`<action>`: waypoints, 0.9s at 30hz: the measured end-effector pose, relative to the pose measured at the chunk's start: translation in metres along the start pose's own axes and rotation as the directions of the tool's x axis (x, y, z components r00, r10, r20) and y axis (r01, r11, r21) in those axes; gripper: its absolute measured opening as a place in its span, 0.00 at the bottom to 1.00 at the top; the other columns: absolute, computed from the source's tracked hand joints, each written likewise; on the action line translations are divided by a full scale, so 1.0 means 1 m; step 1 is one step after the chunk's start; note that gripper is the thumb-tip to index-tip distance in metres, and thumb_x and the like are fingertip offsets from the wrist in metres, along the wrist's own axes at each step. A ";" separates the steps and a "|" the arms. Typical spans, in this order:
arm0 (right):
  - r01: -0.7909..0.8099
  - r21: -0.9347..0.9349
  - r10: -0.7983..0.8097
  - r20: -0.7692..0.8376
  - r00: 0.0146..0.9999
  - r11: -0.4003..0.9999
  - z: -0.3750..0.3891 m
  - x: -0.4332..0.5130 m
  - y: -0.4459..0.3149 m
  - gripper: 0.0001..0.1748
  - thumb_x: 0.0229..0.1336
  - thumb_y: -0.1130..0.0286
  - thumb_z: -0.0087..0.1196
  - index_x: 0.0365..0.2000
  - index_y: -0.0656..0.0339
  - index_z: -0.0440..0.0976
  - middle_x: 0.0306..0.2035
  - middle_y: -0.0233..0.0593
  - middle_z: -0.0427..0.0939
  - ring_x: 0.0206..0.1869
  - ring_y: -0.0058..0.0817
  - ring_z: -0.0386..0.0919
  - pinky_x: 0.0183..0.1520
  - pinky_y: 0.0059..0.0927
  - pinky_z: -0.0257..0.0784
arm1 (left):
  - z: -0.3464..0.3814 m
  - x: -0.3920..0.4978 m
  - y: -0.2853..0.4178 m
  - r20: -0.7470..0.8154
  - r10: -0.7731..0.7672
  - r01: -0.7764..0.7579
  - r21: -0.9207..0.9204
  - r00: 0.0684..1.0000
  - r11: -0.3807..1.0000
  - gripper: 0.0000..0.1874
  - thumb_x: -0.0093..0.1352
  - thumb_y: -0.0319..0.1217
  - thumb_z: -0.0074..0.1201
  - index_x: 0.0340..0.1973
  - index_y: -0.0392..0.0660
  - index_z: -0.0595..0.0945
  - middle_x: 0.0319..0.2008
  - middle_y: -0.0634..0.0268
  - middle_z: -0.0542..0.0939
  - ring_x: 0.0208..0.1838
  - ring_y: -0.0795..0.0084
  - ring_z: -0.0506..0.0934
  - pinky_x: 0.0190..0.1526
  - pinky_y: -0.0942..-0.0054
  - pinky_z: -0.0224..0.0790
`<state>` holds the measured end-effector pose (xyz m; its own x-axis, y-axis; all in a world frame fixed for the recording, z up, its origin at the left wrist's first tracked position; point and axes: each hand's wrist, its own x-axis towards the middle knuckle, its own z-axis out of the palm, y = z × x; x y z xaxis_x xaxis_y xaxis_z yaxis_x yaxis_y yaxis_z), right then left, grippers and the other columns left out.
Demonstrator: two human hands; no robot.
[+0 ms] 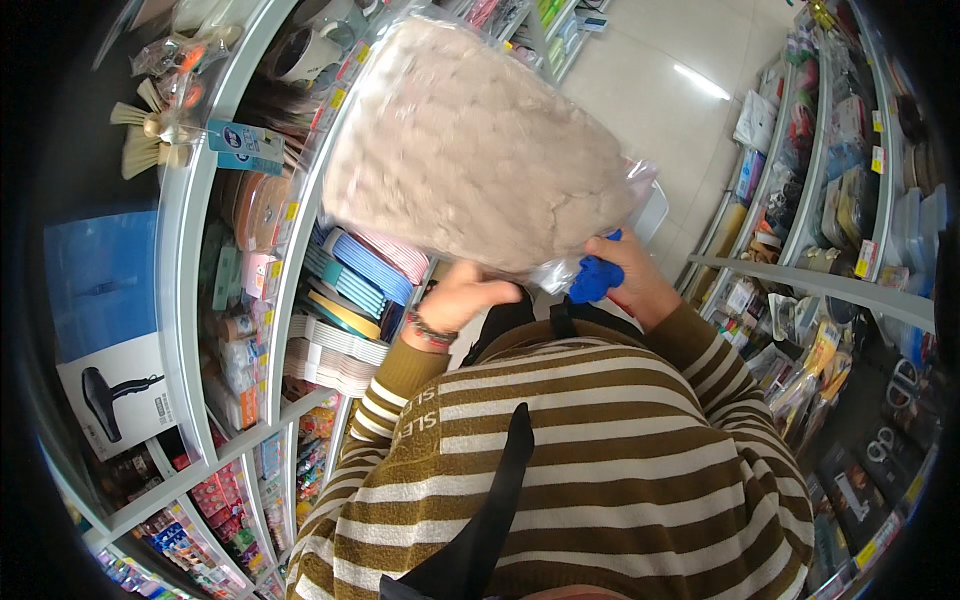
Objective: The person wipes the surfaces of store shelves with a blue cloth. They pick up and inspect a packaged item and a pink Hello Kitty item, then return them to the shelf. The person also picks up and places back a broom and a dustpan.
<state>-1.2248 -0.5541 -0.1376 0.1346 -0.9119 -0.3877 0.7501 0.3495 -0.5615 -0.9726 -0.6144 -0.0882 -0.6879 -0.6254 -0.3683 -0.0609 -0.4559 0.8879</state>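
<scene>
A large beige plush textile in a clear plastic bag [480, 142] is held out in front of my body, its near edge towards me. My left hand [469, 296], with a beaded bracelet at the wrist, grips the near left edge from below; its fingers are hidden under the bag. At the near right corner, my right hand [641, 277] holds the bag together with a crumpled blue cloth [598, 279]. The thumb lies on top of the cloth.
Shelves on the left carry folded striped textiles [371, 259], mugs [304, 56] and a boxed hair dryer [112, 397]. Brushes [154, 127] hang from that side. A grey shelf edge [817, 289] with packaged goods lies close on the right. Tiled floor [660, 97] stretches ahead.
</scene>
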 end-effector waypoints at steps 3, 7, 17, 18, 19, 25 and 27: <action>0.032 -0.195 -0.027 0.028 0.999 0.980 -0.020 -0.003 -0.030 0.32 0.48 0.71 0.65 0.55 0.65 0.69 0.46 0.39 0.80 0.44 0.27 0.79 0.49 0.28 0.74 | -0.041 -0.015 -0.001 -0.322 0.297 -0.418 -0.427 0.899 0.802 0.40 0.61 0.42 0.66 0.66 0.43 0.67 0.63 0.58 0.73 0.64 0.63 0.71 0.64 0.59 0.65; -0.032 -0.329 0.009 -0.069 0.998 0.944 -0.029 -0.014 -0.074 0.34 0.45 0.67 0.68 0.54 0.68 0.71 0.46 0.39 0.80 0.44 0.26 0.79 0.50 0.26 0.73 | -0.053 -0.029 0.065 -0.296 0.370 -0.449 -0.275 0.881 0.850 0.57 0.61 0.66 0.55 0.70 0.33 0.55 0.62 0.47 0.73 0.64 0.50 0.72 0.63 0.52 0.67; -0.044 -0.567 0.125 0.105 0.987 0.822 -0.013 0.000 -0.117 0.47 0.40 0.58 0.73 0.60 0.68 0.67 0.52 0.39 0.77 0.52 0.27 0.75 0.59 0.26 0.67 | -0.032 -0.035 0.054 -0.356 0.021 -0.084 -0.164 0.934 0.983 0.31 0.62 0.25 0.66 0.60 0.37 0.72 0.55 0.57 0.79 0.55 0.65 0.78 0.58 0.64 0.70; -0.044 -0.569 0.129 0.111 0.985 0.822 -0.012 0.000 -0.119 0.48 0.40 0.58 0.73 0.61 0.67 0.66 0.52 0.39 0.76 0.53 0.27 0.74 0.59 0.26 0.67 | -0.030 -0.036 0.055 -0.370 0.028 -0.096 -0.166 0.928 0.981 0.31 0.62 0.24 0.66 0.60 0.37 0.72 0.56 0.56 0.79 0.56 0.64 0.78 0.59 0.64 0.70; -0.044 -0.570 0.134 0.118 0.984 0.821 -0.012 0.000 -0.120 0.48 0.40 0.58 0.73 0.61 0.66 0.66 0.53 0.39 0.76 0.53 0.27 0.74 0.59 0.26 0.67 | -0.029 -0.036 0.057 -0.373 0.039 -0.108 -0.167 0.927 0.980 0.30 0.62 0.24 0.65 0.60 0.37 0.72 0.54 0.55 0.79 0.55 0.63 0.78 0.57 0.63 0.71; -0.060 -0.577 0.150 0.110 0.983 0.814 -0.003 -0.010 -0.132 0.46 0.41 0.59 0.72 0.61 0.65 0.66 0.53 0.38 0.77 0.52 0.25 0.74 0.58 0.25 0.67 | -0.027 -0.042 0.062 -0.342 0.103 -0.167 -0.163 0.934 0.972 0.28 0.63 0.23 0.63 0.59 0.36 0.73 0.54 0.53 0.79 0.54 0.60 0.79 0.57 0.60 0.74; -0.063 -0.603 0.152 0.098 0.984 0.795 -0.003 -0.012 -0.136 0.45 0.42 0.60 0.72 0.60 0.65 0.67 0.52 0.37 0.77 0.52 0.24 0.75 0.58 0.25 0.68 | -0.026 -0.042 0.062 -0.329 0.118 -0.179 -0.162 0.937 0.970 0.29 0.63 0.23 0.63 0.59 0.36 0.73 0.54 0.52 0.79 0.55 0.59 0.79 0.57 0.60 0.73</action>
<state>-1.3309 -0.5899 -0.0586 0.3098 -0.8647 -0.3954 0.1974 0.4653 -0.8628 -0.9285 -0.6334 -0.0247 -0.4135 -0.8481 -0.3311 0.1812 -0.4330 0.8830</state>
